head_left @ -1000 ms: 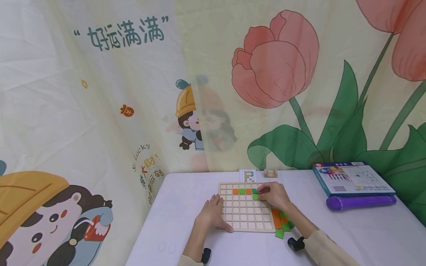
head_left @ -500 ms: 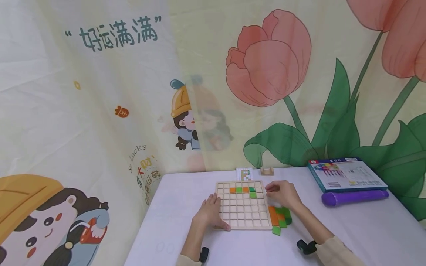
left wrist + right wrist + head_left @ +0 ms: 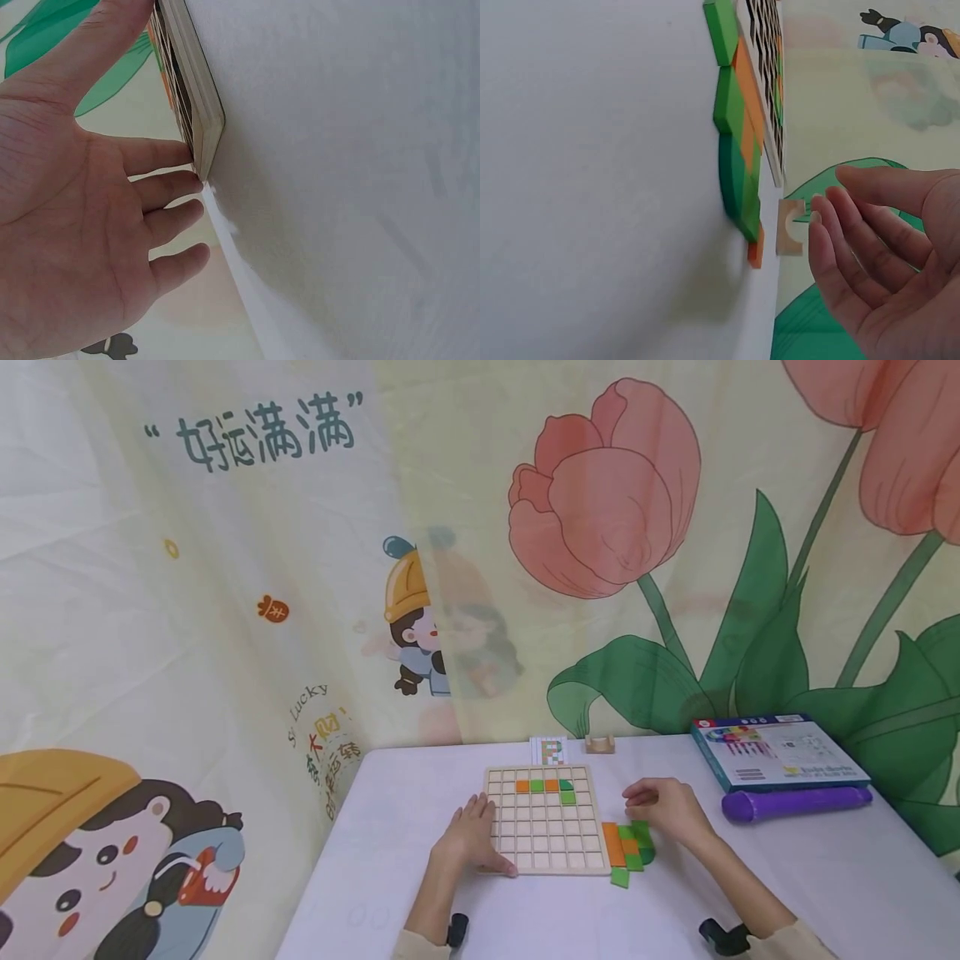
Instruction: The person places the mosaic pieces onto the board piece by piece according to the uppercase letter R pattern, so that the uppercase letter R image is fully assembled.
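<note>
Your right hand [image 3: 670, 810], loosely bent and holding nothing, is nearer the loose tiles [image 3: 628, 847], which lie toward you and slightly left of it, stretching lengthwise beside the grid board [image 3: 547, 835]. Your left hand [image 3: 471, 839], straight-fingered, touches the board's opposite edge; white table [image 3: 690, 902] surrounds them.

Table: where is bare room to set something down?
The table left of the left hand, and right of the right forearm in front of the purple tube. Crowded: right of the board (tiles) and beyond it (card, wooden holder).
</note>
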Action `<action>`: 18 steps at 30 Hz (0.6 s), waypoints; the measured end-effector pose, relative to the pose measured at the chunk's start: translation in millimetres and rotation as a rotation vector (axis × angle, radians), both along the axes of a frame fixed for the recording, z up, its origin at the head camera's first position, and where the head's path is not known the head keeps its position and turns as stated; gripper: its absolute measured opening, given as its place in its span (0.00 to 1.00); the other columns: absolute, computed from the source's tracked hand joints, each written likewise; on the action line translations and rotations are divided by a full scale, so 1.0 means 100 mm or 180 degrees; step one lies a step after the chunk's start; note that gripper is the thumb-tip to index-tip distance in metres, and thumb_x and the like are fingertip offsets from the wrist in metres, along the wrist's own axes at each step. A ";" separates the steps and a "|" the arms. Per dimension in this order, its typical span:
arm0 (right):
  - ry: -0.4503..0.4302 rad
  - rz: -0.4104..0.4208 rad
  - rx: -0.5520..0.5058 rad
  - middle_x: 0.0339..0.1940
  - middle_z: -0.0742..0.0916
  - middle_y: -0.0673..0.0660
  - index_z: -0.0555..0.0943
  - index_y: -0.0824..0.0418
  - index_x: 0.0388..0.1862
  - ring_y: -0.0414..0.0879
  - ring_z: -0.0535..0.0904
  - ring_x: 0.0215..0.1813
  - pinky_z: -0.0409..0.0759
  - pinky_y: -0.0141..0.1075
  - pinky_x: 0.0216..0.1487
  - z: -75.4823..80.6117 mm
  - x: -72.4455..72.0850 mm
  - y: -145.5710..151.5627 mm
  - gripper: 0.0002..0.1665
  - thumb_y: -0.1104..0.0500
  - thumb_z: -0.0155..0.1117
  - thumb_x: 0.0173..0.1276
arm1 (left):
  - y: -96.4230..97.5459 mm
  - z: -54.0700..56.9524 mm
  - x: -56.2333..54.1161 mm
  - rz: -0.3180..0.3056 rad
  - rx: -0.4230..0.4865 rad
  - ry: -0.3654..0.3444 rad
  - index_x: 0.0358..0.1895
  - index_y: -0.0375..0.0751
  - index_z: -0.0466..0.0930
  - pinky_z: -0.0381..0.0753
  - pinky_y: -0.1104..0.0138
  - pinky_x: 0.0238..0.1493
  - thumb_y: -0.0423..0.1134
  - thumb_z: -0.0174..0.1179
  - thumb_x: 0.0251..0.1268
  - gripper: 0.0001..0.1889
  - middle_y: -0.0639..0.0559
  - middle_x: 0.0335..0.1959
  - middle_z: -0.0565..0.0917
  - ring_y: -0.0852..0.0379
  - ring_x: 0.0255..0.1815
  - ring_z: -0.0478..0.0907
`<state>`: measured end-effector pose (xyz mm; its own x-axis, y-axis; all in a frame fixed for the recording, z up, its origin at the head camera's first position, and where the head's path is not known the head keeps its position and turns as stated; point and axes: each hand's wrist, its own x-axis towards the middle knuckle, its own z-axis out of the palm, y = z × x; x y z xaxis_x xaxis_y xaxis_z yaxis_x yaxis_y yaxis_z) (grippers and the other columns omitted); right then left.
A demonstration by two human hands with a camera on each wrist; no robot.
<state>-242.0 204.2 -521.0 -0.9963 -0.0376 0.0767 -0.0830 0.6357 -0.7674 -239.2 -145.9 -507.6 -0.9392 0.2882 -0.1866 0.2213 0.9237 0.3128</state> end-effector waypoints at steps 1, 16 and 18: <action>-0.0020 -0.0001 0.0017 0.33 0.90 0.50 0.89 0.64 0.46 0.46 0.86 0.38 0.87 0.37 0.42 0.00 0.02 0.02 0.13 0.65 0.78 0.63 | 0.00 0.00 0.00 0.0005 -0.0010 -0.0001 0.79 0.28 0.61 0.54 0.44 0.82 0.60 0.85 0.38 0.66 0.33 0.82 0.58 0.38 0.84 0.52; -0.0453 0.0283 0.0290 0.36 0.90 0.48 0.89 0.59 0.43 0.44 0.85 0.40 0.88 0.45 0.48 -0.15 0.25 0.26 0.16 0.69 0.81 0.55 | -0.01 -0.02 -0.01 -0.0006 -0.0056 0.0026 0.79 0.28 0.61 0.54 0.45 0.82 0.62 0.85 0.39 0.66 0.33 0.82 0.58 0.38 0.84 0.51; -0.0464 0.0321 0.0329 0.36 0.90 0.47 0.89 0.57 0.43 0.44 0.85 0.41 0.88 0.45 0.49 -0.17 0.27 0.28 0.17 0.69 0.81 0.54 | -0.01 -0.03 -0.01 0.0005 -0.0056 0.0025 0.79 0.28 0.61 0.54 0.45 0.82 0.62 0.85 0.38 0.66 0.34 0.82 0.58 0.38 0.85 0.51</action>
